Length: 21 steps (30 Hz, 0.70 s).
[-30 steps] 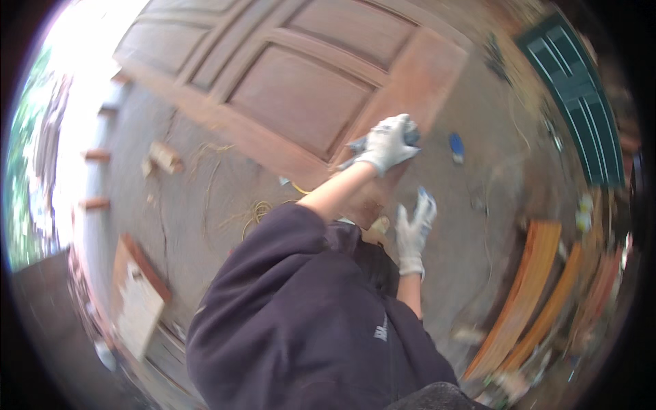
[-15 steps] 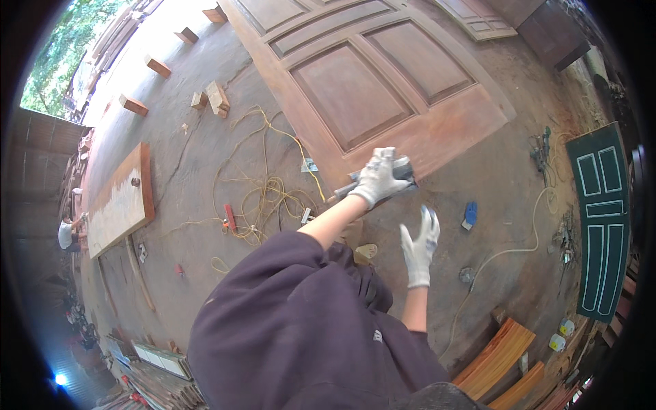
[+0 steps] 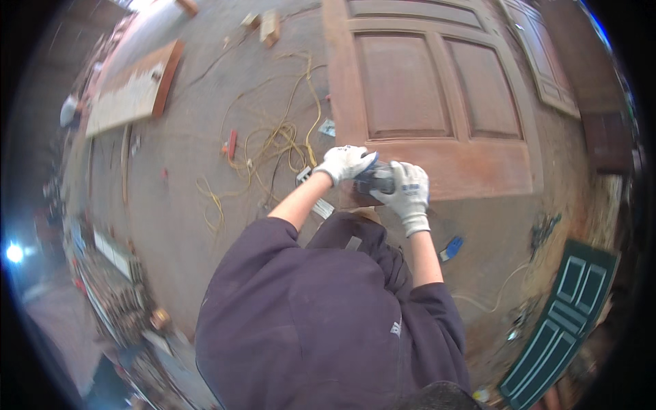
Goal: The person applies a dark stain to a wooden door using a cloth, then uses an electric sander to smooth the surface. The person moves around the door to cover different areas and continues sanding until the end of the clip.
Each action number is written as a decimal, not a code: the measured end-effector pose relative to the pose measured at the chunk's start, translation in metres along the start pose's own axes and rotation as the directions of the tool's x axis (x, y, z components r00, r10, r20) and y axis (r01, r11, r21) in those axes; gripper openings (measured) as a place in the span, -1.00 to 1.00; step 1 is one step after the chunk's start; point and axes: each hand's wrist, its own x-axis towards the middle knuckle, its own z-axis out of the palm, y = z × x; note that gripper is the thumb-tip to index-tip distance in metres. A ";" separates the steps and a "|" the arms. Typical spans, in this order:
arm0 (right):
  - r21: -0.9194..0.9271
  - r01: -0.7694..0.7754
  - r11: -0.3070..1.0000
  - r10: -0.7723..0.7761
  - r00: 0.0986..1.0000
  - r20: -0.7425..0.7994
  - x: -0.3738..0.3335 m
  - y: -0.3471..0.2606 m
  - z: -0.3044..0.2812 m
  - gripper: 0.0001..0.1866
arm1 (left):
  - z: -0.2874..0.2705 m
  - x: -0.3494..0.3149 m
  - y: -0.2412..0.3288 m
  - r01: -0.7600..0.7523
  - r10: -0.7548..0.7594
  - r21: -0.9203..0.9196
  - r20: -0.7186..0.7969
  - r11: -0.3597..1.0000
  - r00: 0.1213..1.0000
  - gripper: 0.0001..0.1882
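Observation:
A brown panelled wooden door (image 3: 451, 167) lies flat in front of me. Over its near left corner is a dark grey handheld power sander (image 3: 374, 179), partly covered by my fingers. Gripping its left side is my left hand (image 3: 345, 162), in a white glove with blue-grey fingertips. My right hand (image 3: 410, 195), gloved the same way, is wrapped round its right side. Beside the door's left edge, a tangled yellow cord (image 3: 277, 137) runs over the floor toward my left hand. The sander's underside is hidden.
A blue glove (image 3: 452, 249) lies on the floor to my right. Farther right stands a dark green panelled door (image 3: 560, 321). On the left are a propped wooden slab (image 3: 133, 89) and a red tool (image 3: 232, 143). Wood blocks (image 3: 270, 27) lie far off. Another person (image 3: 70, 111) is at far left.
My right hand, open and apart before, has come up and closed on the sander. My left hand has stayed on it. The view has turned, so the door appears straighter and farther right.

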 end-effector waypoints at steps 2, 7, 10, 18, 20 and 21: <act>-0.020 0.050 0.999 -0.049 0.999 0.004 0.000 0.030 -0.013 -0.17 | -0.008 -0.020 -0.020 0.257 -0.146 -0.391 0.291 0.884 0.945 -0.28; -0.025 0.077 0.997 -0.074 0.993 0.090 0.001 0.086 -0.050 -0.17 | 0.080 -0.084 -0.102 0.415 -0.276 -0.457 0.342 0.787 0.898 -0.18; -0.017 0.082 0.996 -0.080 0.992 0.096 -0.005 0.103 -0.064 -0.19 | 0.160 -0.156 -0.141 0.436 -0.422 -0.037 0.190 0.899 0.886 -0.21; 0.078 0.306 0.949 -0.316 0.917 0.244 0.015 0.119 -0.100 -0.42 | 0.374 -0.313 -0.008 0.894 -0.282 -0.367 0.913 -0.256 0.294 -0.40; 0.213 0.427 0.879 -0.467 0.861 0.200 0.031 0.117 -0.093 -0.49 | 0.399 -0.301 0.064 0.800 -0.317 -0.438 0.891 -0.410 0.326 -0.41; 0.270 0.456 0.848 -0.511 0.839 0.189 0.034 0.122 -0.089 -0.51 | 0.403 -0.285 0.090 0.768 -0.348 -0.478 0.870 -0.426 0.349 -0.41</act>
